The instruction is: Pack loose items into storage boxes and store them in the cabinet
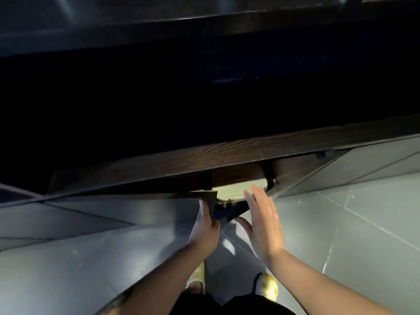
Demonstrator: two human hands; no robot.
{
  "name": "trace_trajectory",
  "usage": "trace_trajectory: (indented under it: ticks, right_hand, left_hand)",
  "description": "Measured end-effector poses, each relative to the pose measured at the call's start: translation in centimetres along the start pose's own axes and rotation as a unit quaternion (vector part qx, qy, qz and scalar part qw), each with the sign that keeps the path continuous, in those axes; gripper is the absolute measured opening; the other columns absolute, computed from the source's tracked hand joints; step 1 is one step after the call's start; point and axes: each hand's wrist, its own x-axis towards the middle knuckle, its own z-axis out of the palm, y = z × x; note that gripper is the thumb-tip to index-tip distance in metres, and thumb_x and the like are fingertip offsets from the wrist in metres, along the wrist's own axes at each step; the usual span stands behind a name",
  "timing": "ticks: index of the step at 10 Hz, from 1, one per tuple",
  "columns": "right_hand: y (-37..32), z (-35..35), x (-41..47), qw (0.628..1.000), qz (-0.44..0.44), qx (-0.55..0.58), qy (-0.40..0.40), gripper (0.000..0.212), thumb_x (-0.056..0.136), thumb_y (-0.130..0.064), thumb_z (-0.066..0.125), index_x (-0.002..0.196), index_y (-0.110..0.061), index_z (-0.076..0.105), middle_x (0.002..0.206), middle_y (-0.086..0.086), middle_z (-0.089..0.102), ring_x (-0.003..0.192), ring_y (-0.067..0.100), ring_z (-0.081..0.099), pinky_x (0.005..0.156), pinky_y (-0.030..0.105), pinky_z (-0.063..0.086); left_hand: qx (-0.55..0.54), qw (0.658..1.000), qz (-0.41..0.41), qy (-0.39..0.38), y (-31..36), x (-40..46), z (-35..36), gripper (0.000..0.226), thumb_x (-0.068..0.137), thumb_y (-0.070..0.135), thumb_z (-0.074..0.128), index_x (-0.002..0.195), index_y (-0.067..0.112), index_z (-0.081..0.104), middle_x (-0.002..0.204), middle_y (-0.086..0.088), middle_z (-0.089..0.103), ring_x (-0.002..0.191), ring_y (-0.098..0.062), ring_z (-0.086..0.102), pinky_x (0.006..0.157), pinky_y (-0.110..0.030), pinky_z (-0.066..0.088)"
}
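I look steeply down at a low cabinet with a dark wood top. Under its front edge a pale, cream-coloured storage box shows in the cabinet opening. My left hand grips the free edge of the grey left cabinet door, thumb on top. My right hand is held flat with straight fingers just in front of the pale box; whether the fingertips touch it is unclear. A dark object lies between my hands, too blurred to name.
The right cabinet door stands swung out, its brown inner face and hinge showing. Grey floor tiles spread around. My two feet stand close to the cabinet. Above the wood top everything is dark.
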Motion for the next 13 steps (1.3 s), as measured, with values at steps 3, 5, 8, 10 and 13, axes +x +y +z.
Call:
trace_trajectory:
  ticks: [3,5,8,10,13]
  right_hand:
    - [-6.2,1.4,0.3,0.89,0.319,0.327,0.005,0.095,0.09,-0.035,0.064,0.145,-0.043,-0.013,0.156,-0.001,0.031,0.133,0.027,0.044,0.102,0.039,0.044]
    - [-7.5,1.0,4.7,0.877,0.323,0.355,0.02,0.09,0.091,-0.039,0.061,0.151,-0.027,-0.006,0.147,0.01,0.044,0.121,0.036,0.052,0.089,0.036,0.046]
    - [-6.8,1.0,9.4,0.866,0.341,0.363,-0.054,0.098,0.092,-0.045,0.056,0.151,-0.013,-0.015,0.16,0.008,0.021,0.137,0.032,0.038,0.103,0.038,0.036]
    - [-6.1,0.4,10.7,0.876,0.31,0.351,-0.114,0.1,0.096,-0.039,0.054,0.147,-0.008,-0.025,0.162,0.013,0.005,0.139,0.032,0.034,0.104,0.036,0.035]
    - [-3.1,-2.1,6.1,0.926,0.241,0.268,-0.116,0.072,0.1,-0.031,0.048,0.155,-0.028,0.001,0.162,0.003,0.008,0.145,0.024,0.023,0.113,0.036,0.028]
  left_hand:
    - [0.169,0.98,0.072,-0.073,-0.1,2.7,-6.5,0.06,0.098,0.019,0.046,0.15,0.028,0.019,0.146,-0.006,0.044,0.129,-0.027,0.046,0.101,-0.035,0.039]
    - [0.238,0.959,0.119,-0.095,0.0,4.6,-9.4,0.047,0.096,0.018,0.047,0.139,0.032,0.038,0.14,-0.002,0.05,0.127,-0.025,0.048,0.101,-0.041,0.042]
    - [0.273,0.944,0.155,-0.1,1.2,6.7,-10.7,0.048,0.094,0.013,0.045,0.139,0.029,0.038,0.143,0.002,0.047,0.128,-0.022,0.047,0.103,-0.04,0.039]
    - [0.282,0.94,0.162,-0.105,1.2,6.9,-10.7,0.051,0.093,0.014,0.045,0.141,0.029,0.035,0.145,0.004,0.044,0.129,-0.021,0.045,0.104,-0.042,0.038]
    - [0.299,0.925,0.214,-0.095,2.8,5.1,-7.2,0.05,0.089,0.01,0.047,0.136,0.027,0.045,0.142,0.005,0.043,0.126,-0.02,0.045,0.102,-0.037,0.039]
